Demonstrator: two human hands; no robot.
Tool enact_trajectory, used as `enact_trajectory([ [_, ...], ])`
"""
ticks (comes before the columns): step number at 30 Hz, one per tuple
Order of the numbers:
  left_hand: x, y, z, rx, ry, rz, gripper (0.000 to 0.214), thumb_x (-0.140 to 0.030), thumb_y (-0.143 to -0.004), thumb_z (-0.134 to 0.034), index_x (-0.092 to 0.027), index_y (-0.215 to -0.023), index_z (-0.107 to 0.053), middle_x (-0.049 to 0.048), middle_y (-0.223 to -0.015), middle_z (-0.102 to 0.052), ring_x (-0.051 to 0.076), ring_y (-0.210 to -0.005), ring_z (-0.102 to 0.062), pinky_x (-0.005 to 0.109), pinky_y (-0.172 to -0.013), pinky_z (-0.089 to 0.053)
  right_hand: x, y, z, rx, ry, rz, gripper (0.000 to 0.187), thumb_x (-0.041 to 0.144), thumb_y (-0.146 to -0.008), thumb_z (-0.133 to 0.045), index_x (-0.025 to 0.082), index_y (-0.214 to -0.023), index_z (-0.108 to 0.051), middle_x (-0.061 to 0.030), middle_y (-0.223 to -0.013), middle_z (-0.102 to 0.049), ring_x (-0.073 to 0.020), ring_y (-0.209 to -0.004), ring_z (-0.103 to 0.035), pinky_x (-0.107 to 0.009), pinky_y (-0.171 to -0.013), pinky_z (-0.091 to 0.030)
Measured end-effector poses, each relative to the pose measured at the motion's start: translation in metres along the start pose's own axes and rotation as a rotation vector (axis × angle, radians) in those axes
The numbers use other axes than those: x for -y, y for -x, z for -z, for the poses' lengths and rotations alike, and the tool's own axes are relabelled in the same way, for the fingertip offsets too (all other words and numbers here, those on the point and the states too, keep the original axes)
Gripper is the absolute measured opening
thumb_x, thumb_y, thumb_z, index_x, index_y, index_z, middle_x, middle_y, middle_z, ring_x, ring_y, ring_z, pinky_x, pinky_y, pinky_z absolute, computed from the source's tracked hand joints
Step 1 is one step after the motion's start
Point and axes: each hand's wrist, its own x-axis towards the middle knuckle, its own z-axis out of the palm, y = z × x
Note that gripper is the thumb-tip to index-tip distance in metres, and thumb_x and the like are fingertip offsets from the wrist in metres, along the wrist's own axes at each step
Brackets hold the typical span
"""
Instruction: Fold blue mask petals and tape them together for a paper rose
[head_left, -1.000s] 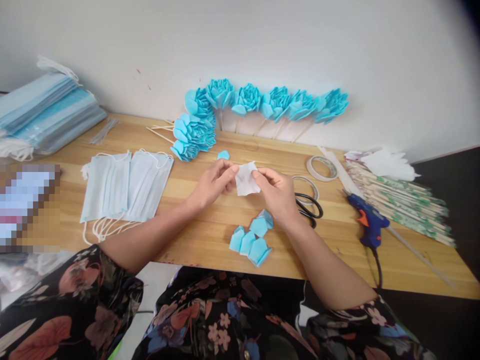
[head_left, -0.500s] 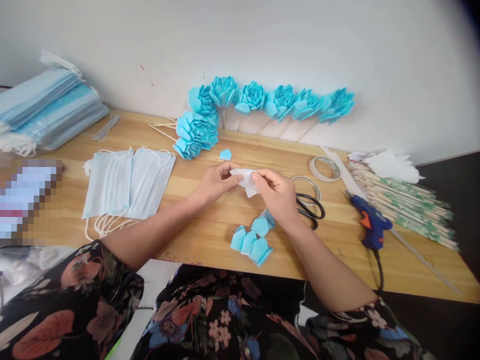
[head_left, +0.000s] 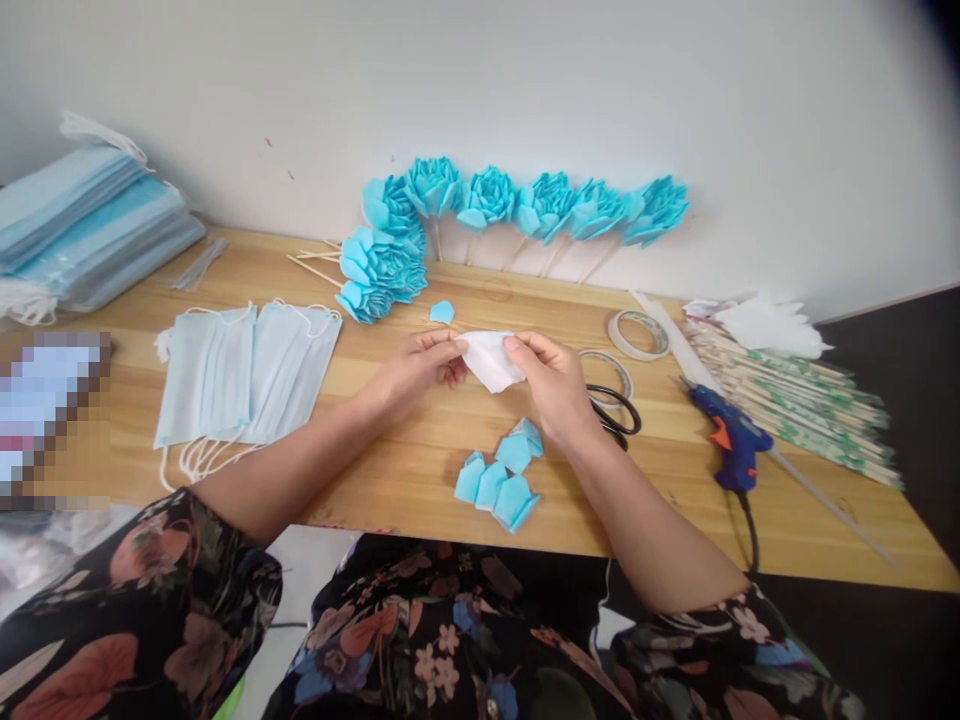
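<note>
White sheet [head_left: 491, 362] spans sideways between left hand [head_left: 418, 370] and right hand [head_left: 559, 388], both pinching it closely. Its exact outline is unclear.

The white piece [head_left: 493, 362] at centre looks thin, matt and cloth-like. The surface [head_left: 405, 470] is smooth, grained wood. The pleated masks [head_left: 206, 370] at left look like matt cloth; the glue gun [head_left: 736, 430] at right, smooth blue plastic.

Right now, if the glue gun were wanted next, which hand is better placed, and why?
Probably the right hand: the glue gun lies out on the right, so the left hand would have to reach across. Both hold the white piece, so the right would let go first.
</note>
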Motion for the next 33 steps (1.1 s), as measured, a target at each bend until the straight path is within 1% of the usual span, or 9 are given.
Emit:
enact_trajectory([
  [4, 0.003, -0.002, 0.002, -0.012, -0.055, -0.039, 0.03, -0.042, -0.084, -0.07, -0.015, -0.077, -0.059, 0.0007, -0.065, -0.062, 0.011, -0.058, -0.058, 0.023, -0.057, -0.046, 0.003, 0.001, -0.002, 0.02, -0.029, -0.006, 0.019, 0.039, -0.081, -0.072, 0.02, -0.08, -0.073, 0.0023, -0.072, -0.066, -0.0117, -0.066, -0.055, -0.025, -0.063, -0.044],
  [9, -0.001, 0.002, 0.0, 0.001, -0.276, -0.111, 0.034, -0.047, -0.089, -0.064, -0.016, -0.077, -0.059, -0.0002, -0.063, -0.059, 0.012, -0.06, -0.056, 0.023, -0.06, -0.046, 0.003, 0.0, -0.002, 0.042, -0.052, -0.016, 0.028, 0.039, -0.077, -0.076, 0.022, -0.099, -0.075, 0.0008, -0.079, -0.071, -0.0135, -0.069, -0.059, -0.026, -0.064, -0.047],
  [12, -0.006, 0.004, -0.001, 0.044, -0.349, -0.129, 0.038, -0.05, -0.088, -0.065, -0.016, -0.074, -0.059, 0.0003, -0.063, -0.059, 0.012, -0.06, -0.055, 0.023, -0.061, -0.045, 0.002, 0.0, 0.0, 0.05, 0.01, -0.001, 0.025, 0.046, -0.082, -0.071, 0.021, -0.085, -0.073, 0.002, -0.071, -0.064, -0.0117, -0.064, -0.053, -0.025, -0.06, -0.042],
  [15, -0.007, 0.004, -0.002, 0.077, -0.362, -0.111, 0.039, -0.052, -0.086, -0.066, -0.015, -0.075, -0.06, 0.0008, -0.065, -0.06, 0.012, -0.061, -0.056, 0.024, -0.062, -0.046, 0.003, 0.001, 0.0, 0.02, 0.115, 0.065, 0.037, 0.051, -0.088, -0.064, 0.019, -0.069, -0.063, 0.0034, -0.062, -0.052, -0.0102, -0.059, -0.044, -0.024, -0.055, -0.036],
  [17, -0.005, 0.004, -0.001, 0.082, -0.356, -0.095, 0.039, -0.052, -0.086, -0.066, -0.015, -0.075, -0.061, 0.0017, -0.067, -0.06, 0.013, -0.063, -0.057, 0.025, -0.063, -0.047, 0.004, 0.002, 0.0, -0.005, 0.209, 0.131, 0.041, 0.052, -0.091, -0.061, 0.02, -0.066, -0.058, 0.0037, -0.06, -0.048, -0.0102, -0.058, -0.041, -0.025, -0.054, -0.033],
  [23, -0.004, 0.005, -0.003, 0.048, -0.344, -0.104, 0.062, -0.072, -0.092, -0.042, -0.014, -0.084, -0.065, 0.0054, -0.073, -0.063, 0.016, -0.066, -0.058, 0.029, -0.064, -0.047, 0.009, 0.011, -0.004, 0.003, 0.495, 0.357, 0.038, 0.041, -0.098, -0.055, 0.02, -0.067, -0.059, 0.0036, -0.059, -0.053, -0.0097, -0.056, -0.045, -0.025, -0.056, -0.035],
  [26, -0.009, 0.007, -0.006, 0.039, -0.414, -0.172, 0.063, -0.078, -0.082, -0.056, -0.015, -0.083, -0.061, 0.0022, -0.074, -0.059, 0.014, -0.068, -0.055, 0.027, -0.064, -0.045, 0.007, 0.013, -0.005, 0.003, 0.568, 0.414, 0.034, 0.04, -0.098, -0.057, 0.02, -0.072, -0.064, 0.0033, -0.06, -0.057, -0.01, -0.055, -0.048, -0.025, -0.058, -0.036],
  [29, -0.01, 0.008, -0.008, 0.03, -0.446, -0.169, 0.062, -0.076, -0.072, -0.069, -0.017, -0.081, -0.055, 0.0, -0.076, -0.056, 0.013, -0.07, -0.053, 0.026, -0.063, -0.041, 0.003, 0.013, -0.005, 0.015, 0.585, 0.456, 0.034, 0.042, -0.098, -0.058, 0.02, -0.073, -0.066, 0.0031, -0.061, -0.06, -0.0101, -0.055, -0.049, -0.025, -0.058, -0.036],
  [33, -0.006, 0.006, -0.007, 0.015, -0.495, -0.112, 0.054, -0.068, -0.075, -0.071, -0.017, -0.076, -0.053, -0.0002, -0.074, -0.054, 0.013, -0.07, -0.05, 0.026, -0.062, -0.037, 0.002, 0.014, -0.005, 0.03, 0.6, 0.472, 0.032, 0.038, -0.099, -0.056, 0.02, -0.075, -0.066, 0.0032, -0.062, -0.062, -0.0098, -0.055, -0.049, -0.025, -0.057, -0.036],
])
